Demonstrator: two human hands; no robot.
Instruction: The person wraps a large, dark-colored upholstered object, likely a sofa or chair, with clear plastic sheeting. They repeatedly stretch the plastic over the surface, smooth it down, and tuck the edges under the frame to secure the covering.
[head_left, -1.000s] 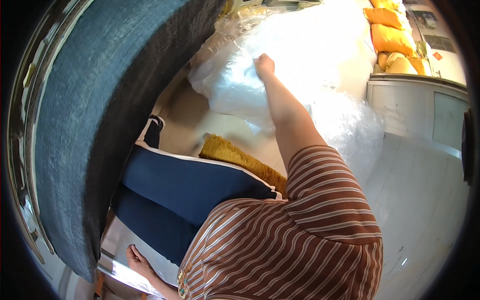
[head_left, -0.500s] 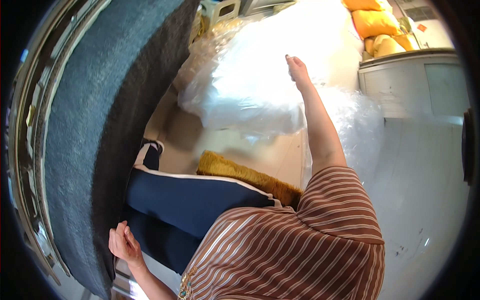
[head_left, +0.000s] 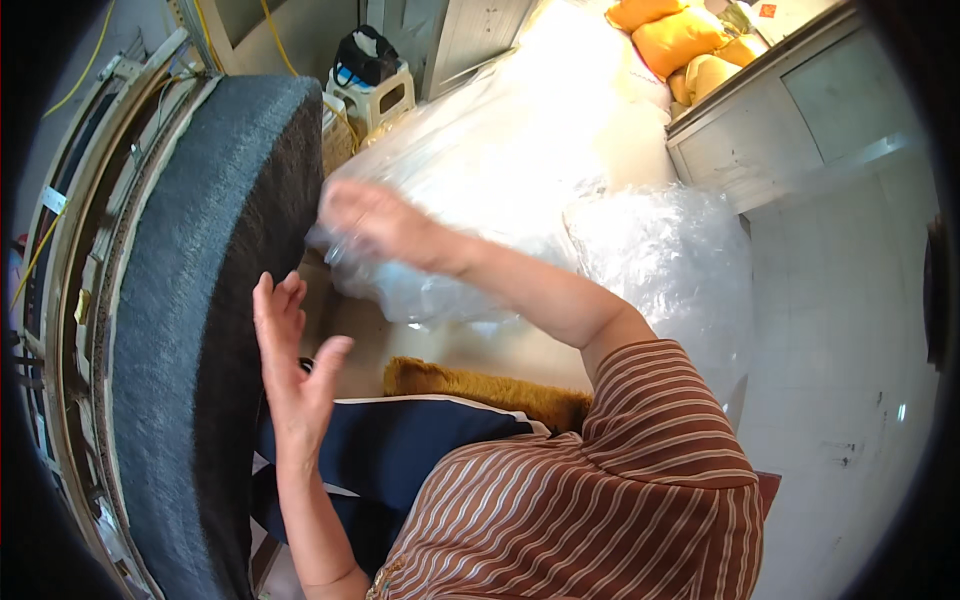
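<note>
A long dark grey plush fabric [head_left: 185, 330], black along its near side, runs up my left over a curved frame. Beside its dark edge my left hand [head_left: 292, 375] is raised, fingers spread and thumb apart, with nothing in it. Farther ahead, my right hand [head_left: 385, 222] reaches leftward across the clear plastic wrap [head_left: 660, 240]. Motion smears its fingers, so I cannot make out their closure or any small thing in them. The plastic lies over a large pile that is washed out by bright light.
A furry gold seat edge [head_left: 480, 385] shows beside my legs. A pale plastic stool [head_left: 392, 100] at the back carries a black bag [head_left: 366, 58]. Orange cushions [head_left: 685, 42] sit by a grey cabinet [head_left: 765, 130] at the far right. Metal rails [head_left: 62, 330] line the left.
My right hand has swung left from over the plastic pile toward the plush fabric. My left hand has risen from low beside the fabric and spread its fingers. The view has shifted.
</note>
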